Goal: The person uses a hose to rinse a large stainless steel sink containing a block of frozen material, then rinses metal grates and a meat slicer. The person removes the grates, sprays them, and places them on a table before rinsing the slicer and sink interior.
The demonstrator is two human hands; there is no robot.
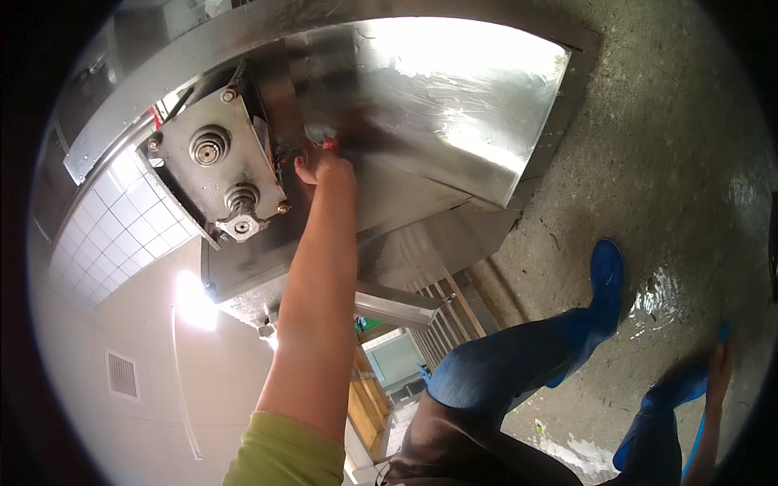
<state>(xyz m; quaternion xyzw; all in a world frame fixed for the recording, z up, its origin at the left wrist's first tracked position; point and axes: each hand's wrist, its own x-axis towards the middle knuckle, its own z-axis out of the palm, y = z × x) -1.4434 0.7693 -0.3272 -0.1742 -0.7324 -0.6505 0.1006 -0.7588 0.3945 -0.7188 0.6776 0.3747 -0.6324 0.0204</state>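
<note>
My left hand (317, 161), at the end of a bare forearm with a green sleeve, reaches into a stainless-steel machine housing (395, 140). Its fingers lie near the wet inner metal; whether they hold something is unclear. Left of it is a metal plate (225, 170) with corner bolts and two round shaft hubs. The upper hub (208, 152) is stepped; a lobed metal fitting (242, 226) sits on the lower one. Low at the right edge, my right hand (720, 367) is closed round a blue hose-like thing (724, 333), its far part partly hidden.
Blue boots (606, 267) stand on the wet concrete floor (608, 152). Metal edges of the machine run close above and beside the left arm. A slatted metal rack (440, 310) lies beyond the knee. White tiles (115, 225) and a wall vent (123, 375) appear at left.
</note>
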